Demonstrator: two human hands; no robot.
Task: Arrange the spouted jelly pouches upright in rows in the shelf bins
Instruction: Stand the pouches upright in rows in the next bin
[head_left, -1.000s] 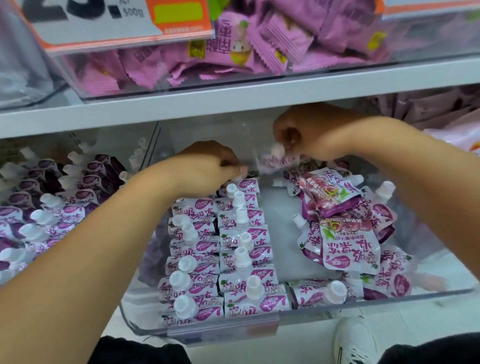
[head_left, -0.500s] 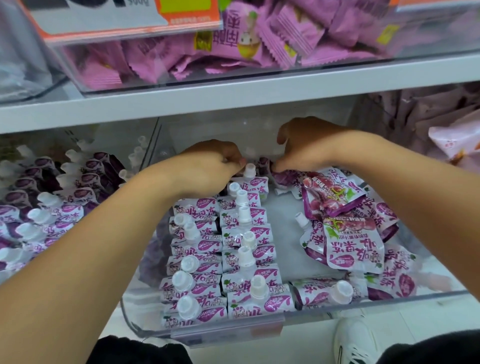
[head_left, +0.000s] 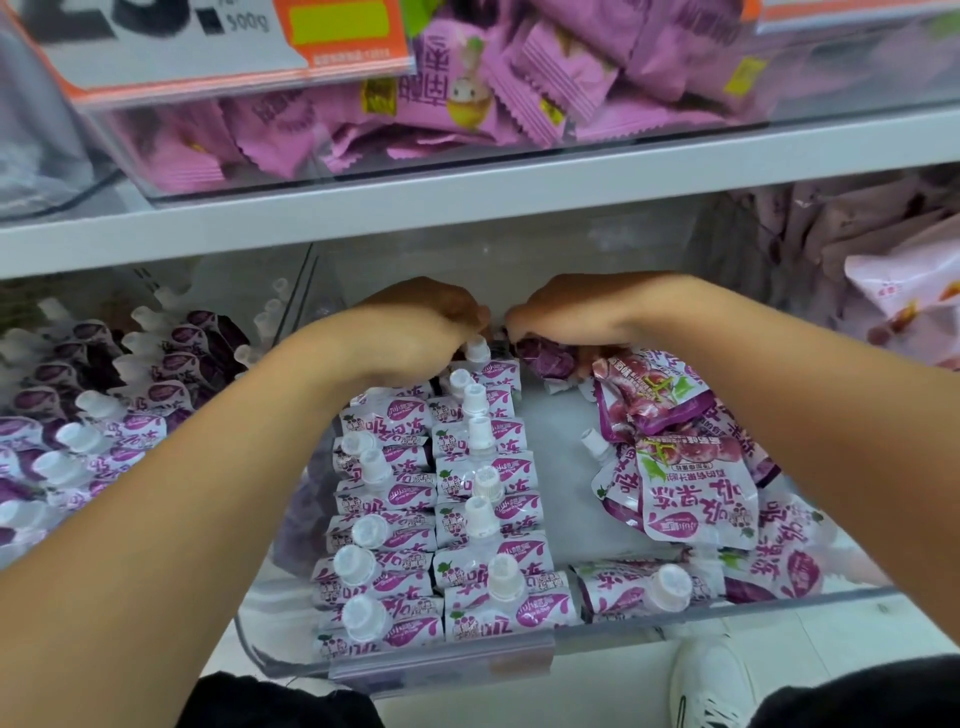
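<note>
**Both hands at the back of the pouch bin**

Hidden or unclear: both hands met at the rear of the clear bin, backs toward the camera, fingers curled under and out of sight. Left hand sat over the far end of the second row, fingertips down by the capped spout of the rearmost pouch; whether it pinched that pouch or only touched it could not be told. Right hand was curled over a dark purple pouch at the back; the hold itself was masked by the knuckles, so its grip could not be told either. The bin's back wall was hazy. Forearms covered part of the left row and the right edge of the loose pile.

Pouches: two upright rows stood in the left half of the bin, white caps up, running front to back. A loose pile lay flat and jumbled in the right half, with bare bin floor between rows and pile. One pouch lay on its side against the front wall.

Surroundings: neighbouring bin to the left held more capped pouches. The shelf above carried a clear bin of pink wrapped sweets and an orange-edged price label, its print cut off. Pale packets showed at right. White shoe and pale floor tile below.
</note>
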